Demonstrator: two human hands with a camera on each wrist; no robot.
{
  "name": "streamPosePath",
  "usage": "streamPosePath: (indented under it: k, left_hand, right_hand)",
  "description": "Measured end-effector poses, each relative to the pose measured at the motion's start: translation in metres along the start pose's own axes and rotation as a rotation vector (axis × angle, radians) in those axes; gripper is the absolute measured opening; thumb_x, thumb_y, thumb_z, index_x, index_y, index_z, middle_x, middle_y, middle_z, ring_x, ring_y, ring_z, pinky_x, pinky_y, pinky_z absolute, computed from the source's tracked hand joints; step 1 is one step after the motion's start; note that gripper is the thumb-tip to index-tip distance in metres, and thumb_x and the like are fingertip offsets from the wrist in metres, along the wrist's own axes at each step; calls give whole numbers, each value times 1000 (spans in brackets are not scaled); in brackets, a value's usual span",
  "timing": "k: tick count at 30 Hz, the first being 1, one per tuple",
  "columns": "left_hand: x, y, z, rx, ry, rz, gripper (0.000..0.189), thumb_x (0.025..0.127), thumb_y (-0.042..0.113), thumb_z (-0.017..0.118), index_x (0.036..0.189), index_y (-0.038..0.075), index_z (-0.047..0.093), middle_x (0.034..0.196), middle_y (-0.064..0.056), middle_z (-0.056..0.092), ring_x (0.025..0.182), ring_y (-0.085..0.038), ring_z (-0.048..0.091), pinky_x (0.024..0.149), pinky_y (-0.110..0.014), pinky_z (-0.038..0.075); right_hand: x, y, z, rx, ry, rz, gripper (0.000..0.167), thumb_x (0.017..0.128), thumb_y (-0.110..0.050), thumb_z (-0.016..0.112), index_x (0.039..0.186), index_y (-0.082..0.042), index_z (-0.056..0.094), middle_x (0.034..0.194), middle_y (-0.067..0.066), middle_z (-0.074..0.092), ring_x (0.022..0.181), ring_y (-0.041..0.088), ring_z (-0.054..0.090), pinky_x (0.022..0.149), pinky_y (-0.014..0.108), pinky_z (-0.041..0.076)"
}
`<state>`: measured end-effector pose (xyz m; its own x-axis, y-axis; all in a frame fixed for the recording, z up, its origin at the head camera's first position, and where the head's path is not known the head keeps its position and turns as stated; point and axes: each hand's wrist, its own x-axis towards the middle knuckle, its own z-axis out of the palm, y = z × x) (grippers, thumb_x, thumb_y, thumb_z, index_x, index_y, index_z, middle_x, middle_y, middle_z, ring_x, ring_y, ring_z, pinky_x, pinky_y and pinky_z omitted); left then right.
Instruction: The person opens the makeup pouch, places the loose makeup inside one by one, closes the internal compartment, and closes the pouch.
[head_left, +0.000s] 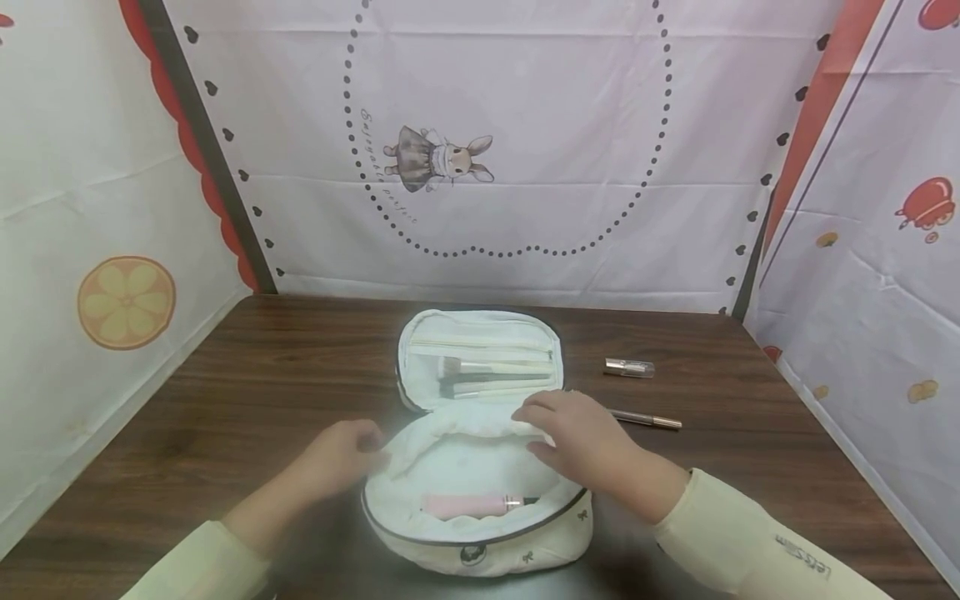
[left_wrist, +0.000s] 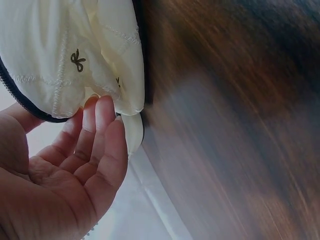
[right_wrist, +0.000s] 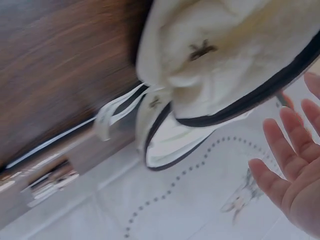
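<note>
Cream fabric pouch (head_left: 551,542), one, unzipped; bottom centre of the frame in the head view, on a dark wood-grain worktop (head_left: 187,442), long axis left to right, between the two hands; lid (head_left: 480,326) laid back toward the top of the frame. Left hand (head_left: 333,460): at the pouch's left end, the pouch lying to the right of its fingers; fingertips softly bent against the wall, thumb partly hidden, so whether they pinch cannot be told; judged the nearer hand by that contact. Right hand (head_left: 588,442): over the rear right of the mouth, the pouch lying left and below; fingers loosely spread, holding nothing, most tips apart from the wall. Contents: pink tube (head_left: 468,506), one, lengthwise left to right near the front wall, below both hands in the frame, cap end right; brushes (head_left: 452,367) in the lid pocket. Right of centre on the worktop: clear-ended tube (head_left: 628,367), slim stick (head_left: 652,420)
</note>
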<state>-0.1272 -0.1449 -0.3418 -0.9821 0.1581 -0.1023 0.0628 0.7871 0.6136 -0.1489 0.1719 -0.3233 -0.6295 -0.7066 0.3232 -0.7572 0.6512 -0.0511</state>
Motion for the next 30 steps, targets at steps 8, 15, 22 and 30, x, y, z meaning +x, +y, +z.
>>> streamPosePath:
  k: [8, 15, 22, 30]
  left_hand:
    - [0, -1, 0, 3, 1, -18, 12, 81, 17, 71, 87, 7, 66, 82, -3, 65, 78, -19, 61, 73, -44, 53]
    - [-1, -2, 1, 0, 1, -25, 14, 81, 17, 71, 89, 6, 66, 83, -3, 65, 79, -21, 61, 75, -46, 53]
    - [-1, -3, 1, 2, 0, -21, 15, 81, 17, 71, 90, 6, 66, 84, -3, 66, 80, -21, 62, 77, -47, 53]
    - [0, -4, 3, -7, -1, -23, 15, 81, 16, 71, 91, 6, 66, 83, -3, 65, 79, -20, 61, 76, -46, 54]
  right_hand:
    - [-16, 22, 1, 19, 46, 147, 33, 78, -12, 79, 109, -11, 69, 107, 3, 67, 97, 22, 65, 82, 40, 54]
    - [-30, 41, 4, -3, 53, 288, 35, 76, -12, 79, 110, -10, 69, 109, 6, 68, 99, 26, 65, 83, 45, 53]
    - [-41, 59, 12, -32, 13, 382, 32, 77, -10, 78, 107, -10, 70, 105, 6, 68, 96, 25, 66, 79, 45, 54]
    - [-46, 80, 19, -64, -114, 479, 33, 77, -7, 74, 110, -7, 69, 109, 12, 67, 99, 32, 65, 79, 50, 53]
